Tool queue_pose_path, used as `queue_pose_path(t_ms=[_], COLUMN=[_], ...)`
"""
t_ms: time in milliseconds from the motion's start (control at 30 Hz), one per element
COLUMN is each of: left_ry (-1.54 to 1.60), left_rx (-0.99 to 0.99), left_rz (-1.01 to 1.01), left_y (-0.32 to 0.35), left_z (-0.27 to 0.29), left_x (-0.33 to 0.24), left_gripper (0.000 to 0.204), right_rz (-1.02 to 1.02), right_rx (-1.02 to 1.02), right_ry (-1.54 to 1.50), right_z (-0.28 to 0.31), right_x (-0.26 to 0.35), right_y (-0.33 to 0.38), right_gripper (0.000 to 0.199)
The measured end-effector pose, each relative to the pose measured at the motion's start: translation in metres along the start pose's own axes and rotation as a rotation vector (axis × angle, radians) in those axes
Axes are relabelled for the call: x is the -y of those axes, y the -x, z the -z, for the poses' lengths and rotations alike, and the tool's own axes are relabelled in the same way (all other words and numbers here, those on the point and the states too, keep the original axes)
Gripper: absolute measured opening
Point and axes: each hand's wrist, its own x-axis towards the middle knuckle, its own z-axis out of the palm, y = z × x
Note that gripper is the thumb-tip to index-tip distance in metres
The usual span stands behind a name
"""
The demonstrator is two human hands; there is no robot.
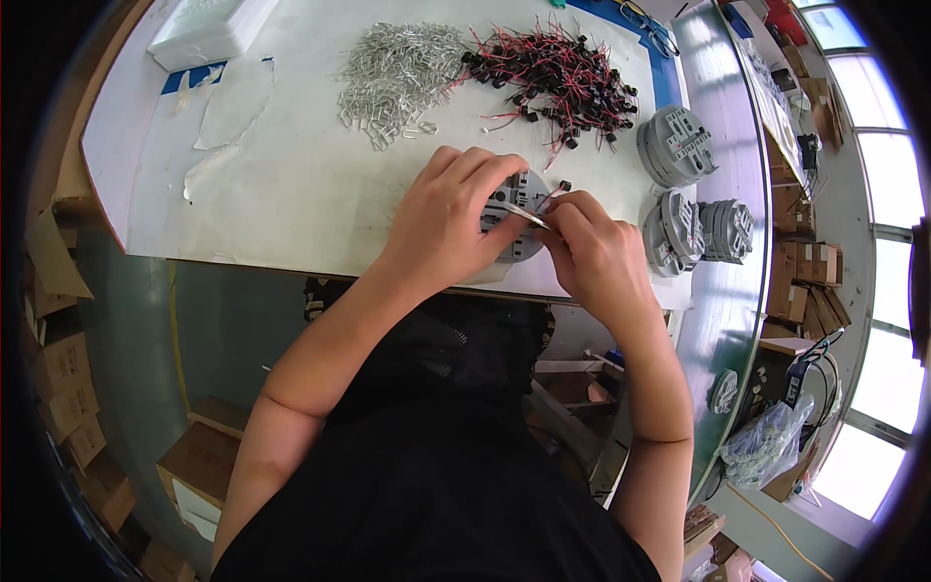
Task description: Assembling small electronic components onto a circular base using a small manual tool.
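Your left hand [448, 218] lies over the round grey housing [517, 225] at the near edge of the tabletop [291, 184], its grip closed on the housing. Your right hand [592, 254] pinches thin metal tweezers [525, 214], tips at the housing top. I think the small black part with red wire [561, 187] may slip out if the tweezers tilt, and the housing can slide off the edge.

Daylight is entering through windows [887, 184] at right, cardboard boxes [68, 388] are sitting on the floor beneath the white worktable [281, 194].
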Motion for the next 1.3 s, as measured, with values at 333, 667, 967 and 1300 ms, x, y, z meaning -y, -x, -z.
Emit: queue_pose_path(t_ms=[333,667,967,1300], left_ry=[-0.015,-0.081,-0.059,0.249], left_rx=[-0.016,-0.014,-0.026,-0.082], left_rz=[0.011,-0.009,-0.084,0.088], left_y=[0.002,0.005,0.002,0.009], left_z=[-0.004,-0.003,0.002,0.052], left_x=[0.002,0.003,0.007,0.013], left_gripper=[0.044,0.043,0.039,0.030], right_rz=[0.118,-0.014,-0.105,-0.357], right_rx=[-0.076,-0.049,-0.549,-0.369], right_ry=[0.031,0.159,-1.397,-0.896], right_z=[-0.014,-0.016,-0.052,-0.004], right_x=[-0.001,0.024,0.006,-0.005], right_y=[0.011,0.025,-0.017,0.010], right_gripper=[0.013,0.018,0.044,0.026])
